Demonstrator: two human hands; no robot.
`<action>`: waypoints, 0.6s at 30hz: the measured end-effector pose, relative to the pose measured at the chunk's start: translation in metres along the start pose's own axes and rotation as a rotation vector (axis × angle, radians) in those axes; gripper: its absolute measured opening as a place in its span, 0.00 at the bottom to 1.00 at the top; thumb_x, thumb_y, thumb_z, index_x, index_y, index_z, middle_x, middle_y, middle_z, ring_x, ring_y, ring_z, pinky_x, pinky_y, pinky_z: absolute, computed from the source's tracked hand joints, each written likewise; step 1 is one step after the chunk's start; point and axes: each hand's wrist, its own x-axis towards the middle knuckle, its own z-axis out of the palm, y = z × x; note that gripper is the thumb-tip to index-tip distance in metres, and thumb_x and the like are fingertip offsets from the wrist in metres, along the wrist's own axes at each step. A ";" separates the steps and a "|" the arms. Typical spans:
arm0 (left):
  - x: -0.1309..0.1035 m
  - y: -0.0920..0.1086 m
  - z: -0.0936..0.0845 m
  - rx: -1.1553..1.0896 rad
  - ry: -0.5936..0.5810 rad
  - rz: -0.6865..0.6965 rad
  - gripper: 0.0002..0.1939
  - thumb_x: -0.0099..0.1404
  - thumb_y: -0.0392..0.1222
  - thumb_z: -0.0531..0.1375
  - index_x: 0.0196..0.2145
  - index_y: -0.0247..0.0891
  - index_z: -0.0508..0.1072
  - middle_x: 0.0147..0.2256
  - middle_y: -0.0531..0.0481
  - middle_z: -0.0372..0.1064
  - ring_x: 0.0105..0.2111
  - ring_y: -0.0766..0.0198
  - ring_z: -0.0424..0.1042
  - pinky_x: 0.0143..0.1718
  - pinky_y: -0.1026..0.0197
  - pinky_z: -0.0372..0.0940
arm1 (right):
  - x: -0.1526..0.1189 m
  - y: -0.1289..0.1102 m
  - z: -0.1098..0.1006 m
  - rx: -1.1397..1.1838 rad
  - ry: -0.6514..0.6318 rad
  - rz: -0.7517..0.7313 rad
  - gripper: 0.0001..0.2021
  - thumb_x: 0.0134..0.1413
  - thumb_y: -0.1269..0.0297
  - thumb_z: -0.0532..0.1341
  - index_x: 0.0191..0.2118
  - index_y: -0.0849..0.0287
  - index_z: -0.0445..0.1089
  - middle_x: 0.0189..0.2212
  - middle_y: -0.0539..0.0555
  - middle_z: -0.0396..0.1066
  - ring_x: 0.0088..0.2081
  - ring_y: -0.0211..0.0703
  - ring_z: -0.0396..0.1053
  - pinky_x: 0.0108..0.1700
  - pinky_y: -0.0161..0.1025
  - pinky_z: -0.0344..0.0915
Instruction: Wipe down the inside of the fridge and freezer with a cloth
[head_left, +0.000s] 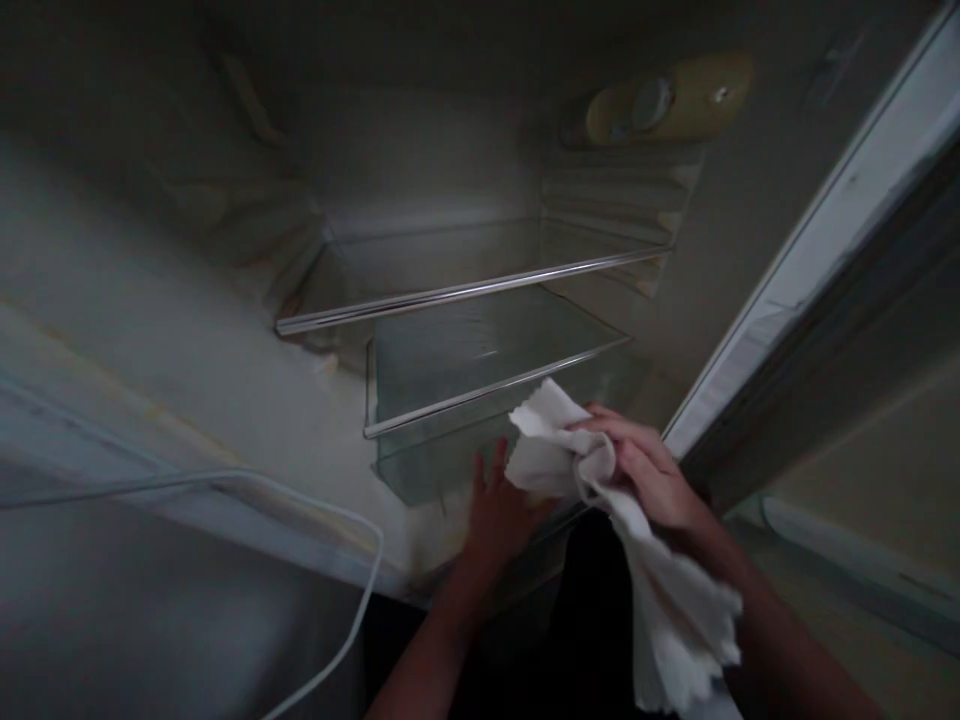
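A white cloth [596,470] with a wavy edge is bunched in my right hand [652,470], its long end hanging down over my forearm. My left hand [502,510] has its fingers spread and stretched toward the clear drawer [427,470] at the bottom of a fridge; whether it touches the drawer I cannot tell. Part of that hand lies behind the cloth. Just above the drawer is a lower glass shelf [495,386] with a pale front trim.
Higher up runs another glass shelf [472,290] with a shiny front strip. A yellowish control housing [675,100] with a round knob sits on the right inner wall. A white cable [330,505] loops across the lower left. The door frame edge [810,230] slants along the right.
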 end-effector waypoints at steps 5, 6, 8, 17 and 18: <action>0.030 -0.016 -0.008 0.042 -0.079 -0.010 0.36 0.68 0.52 0.61 0.69 0.40 0.60 0.70 0.40 0.55 0.74 0.39 0.38 0.71 0.28 0.37 | -0.028 0.028 0.032 0.034 0.057 0.208 0.15 0.70 0.53 0.58 0.53 0.50 0.77 0.46 0.53 0.75 0.48 0.44 0.71 0.50 0.38 0.65; 0.033 -0.018 -0.010 0.029 -0.097 -0.027 0.35 0.68 0.48 0.61 0.70 0.39 0.60 0.70 0.40 0.54 0.74 0.39 0.36 0.71 0.28 0.36 | -0.032 0.031 0.035 0.054 0.087 0.237 0.14 0.70 0.54 0.59 0.54 0.49 0.77 0.47 0.53 0.74 0.48 0.44 0.71 0.50 0.38 0.65; 0.035 -0.021 -0.014 -0.063 -0.110 -0.048 0.34 0.67 0.40 0.60 0.69 0.40 0.61 0.72 0.41 0.51 0.74 0.39 0.33 0.70 0.26 0.32 | -0.041 0.036 0.039 0.089 0.146 0.286 0.15 0.68 0.55 0.62 0.56 0.48 0.75 0.51 0.52 0.73 0.52 0.44 0.70 0.53 0.38 0.64; -0.004 0.002 -0.046 -1.554 0.226 -0.355 0.42 0.69 0.73 0.43 0.53 0.35 0.76 0.51 0.37 0.76 0.58 0.44 0.71 0.59 0.43 0.66 | -0.055 0.043 0.059 0.370 0.109 0.297 0.23 0.70 0.52 0.57 0.68 0.42 0.63 0.68 0.49 0.59 0.69 0.46 0.56 0.69 0.42 0.53; -0.008 0.004 -0.051 -1.639 0.282 -0.395 0.45 0.65 0.78 0.44 0.52 0.35 0.76 0.49 0.37 0.77 0.54 0.45 0.73 0.56 0.45 0.68 | -0.053 0.045 0.061 0.361 0.112 0.290 0.24 0.70 0.53 0.58 0.68 0.42 0.62 0.69 0.49 0.58 0.70 0.46 0.54 0.70 0.43 0.51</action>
